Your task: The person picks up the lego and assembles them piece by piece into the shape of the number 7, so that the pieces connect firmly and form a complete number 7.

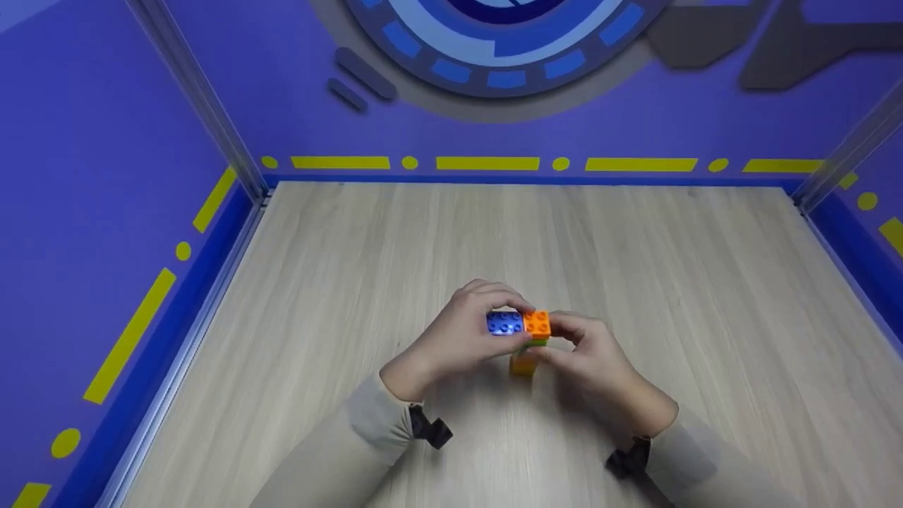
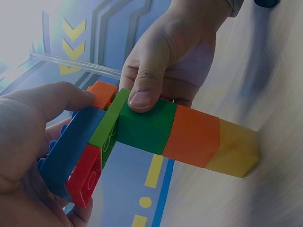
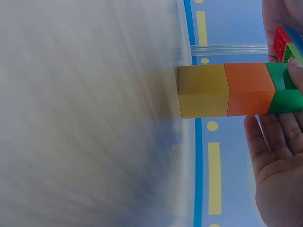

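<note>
Toy building bricks are joined into one piece: a column of a yellow brick (image 2: 236, 149), an orange brick (image 3: 250, 90) and a dark green brick (image 2: 147, 130), with a light green brick (image 2: 108, 120) across its top. Above that sit a blue brick (image 1: 504, 323) and a small orange brick (image 1: 537, 323); a red brick (image 2: 84, 175) hangs beneath the blue one. My left hand (image 1: 458, 328) grips the blue and small orange bricks between thumb and fingers. My right hand (image 1: 600, 356) pinches the dark green brick, thumb on its face. Whether the yellow end touches the table cannot be told.
A pale wood-grain table (image 1: 395, 240) spreads beneath both hands. Blue panels (image 1: 106, 141) with yellow markings enclose its back and sides, with a metal post (image 1: 197, 92) at the back left corner. Black straps (image 1: 430, 427) circle the wrists.
</note>
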Demonstrator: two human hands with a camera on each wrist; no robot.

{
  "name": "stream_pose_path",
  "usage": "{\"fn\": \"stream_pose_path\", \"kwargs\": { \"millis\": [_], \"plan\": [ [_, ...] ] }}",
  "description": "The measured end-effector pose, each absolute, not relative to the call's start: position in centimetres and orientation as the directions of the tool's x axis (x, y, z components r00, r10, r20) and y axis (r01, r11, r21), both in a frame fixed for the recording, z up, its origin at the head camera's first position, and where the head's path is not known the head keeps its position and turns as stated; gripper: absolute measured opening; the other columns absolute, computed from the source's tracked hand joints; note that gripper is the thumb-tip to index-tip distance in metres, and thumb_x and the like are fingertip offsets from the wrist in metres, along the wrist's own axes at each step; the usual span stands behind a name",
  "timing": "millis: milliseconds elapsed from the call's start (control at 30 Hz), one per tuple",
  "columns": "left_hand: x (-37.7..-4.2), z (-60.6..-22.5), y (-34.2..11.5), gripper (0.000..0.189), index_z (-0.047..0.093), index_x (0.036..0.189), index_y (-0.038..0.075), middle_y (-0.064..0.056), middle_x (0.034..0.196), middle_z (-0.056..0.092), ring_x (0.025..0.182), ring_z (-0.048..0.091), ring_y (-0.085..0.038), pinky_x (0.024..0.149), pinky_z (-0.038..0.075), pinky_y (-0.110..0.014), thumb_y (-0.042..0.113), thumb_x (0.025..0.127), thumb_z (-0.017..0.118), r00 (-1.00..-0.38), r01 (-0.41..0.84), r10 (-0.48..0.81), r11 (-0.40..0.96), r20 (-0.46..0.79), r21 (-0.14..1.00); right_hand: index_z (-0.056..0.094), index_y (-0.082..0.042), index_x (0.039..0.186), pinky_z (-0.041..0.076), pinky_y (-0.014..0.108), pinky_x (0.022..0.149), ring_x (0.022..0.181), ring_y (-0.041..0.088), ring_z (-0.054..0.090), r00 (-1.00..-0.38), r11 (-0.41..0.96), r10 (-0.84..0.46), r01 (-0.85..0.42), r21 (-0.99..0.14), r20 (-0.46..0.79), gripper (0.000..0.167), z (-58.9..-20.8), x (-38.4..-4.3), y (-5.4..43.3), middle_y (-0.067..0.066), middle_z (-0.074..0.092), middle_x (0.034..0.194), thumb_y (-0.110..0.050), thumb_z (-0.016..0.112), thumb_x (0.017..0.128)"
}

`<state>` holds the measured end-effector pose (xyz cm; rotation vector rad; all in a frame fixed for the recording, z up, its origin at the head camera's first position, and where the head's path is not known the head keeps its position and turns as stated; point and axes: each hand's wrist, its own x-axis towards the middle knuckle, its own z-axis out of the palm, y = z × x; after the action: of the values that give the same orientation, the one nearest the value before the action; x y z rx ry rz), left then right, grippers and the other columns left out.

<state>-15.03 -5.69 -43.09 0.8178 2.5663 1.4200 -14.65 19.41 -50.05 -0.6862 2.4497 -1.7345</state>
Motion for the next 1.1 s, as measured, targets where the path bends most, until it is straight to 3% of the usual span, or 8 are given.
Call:
{"fn": "stream_pose_path", "kwargs": {
  "millis": [200,1100],
  "plan": [
    [-14.95,-43.08,-5.61,0.033,0.083,0.13,0.018,0.004,0.134,0.079,0.132,0.062,-0.016,0.119,0.05,-0.042,0.027,0.099,0.091,-0.853,0.405,0.496,0.436,0.161,0.804,0.084,-0.009,0.129,0.061,0.021,0.105,0.113,0.012,0.078,-0.89,0.268,-0.395,-0.349,-0.898,0.228,0.036,-50.25,-14.73,19.47,0.002,0.085,0.123,-0.009,0.092,0.094],
    [-14.96,-42.88,-5.42,0.032,0.083,0.128,0.02,0.008,0.132,0.08,0.128,0.065,-0.018,0.116,0.05,-0.039,0.025,0.097,0.09,-0.863,0.388,0.485,0.465,0.138,0.795,0.085,-0.014,0.128,0.059,0.022,0.107,0.113,0.013,0.078,-0.903,0.266,-0.384,-0.309,-0.913,0.194,0.035,-49.92,-14.7,19.32,-0.002,0.085,0.122,-0.012,0.093,0.094]
  ]
}}
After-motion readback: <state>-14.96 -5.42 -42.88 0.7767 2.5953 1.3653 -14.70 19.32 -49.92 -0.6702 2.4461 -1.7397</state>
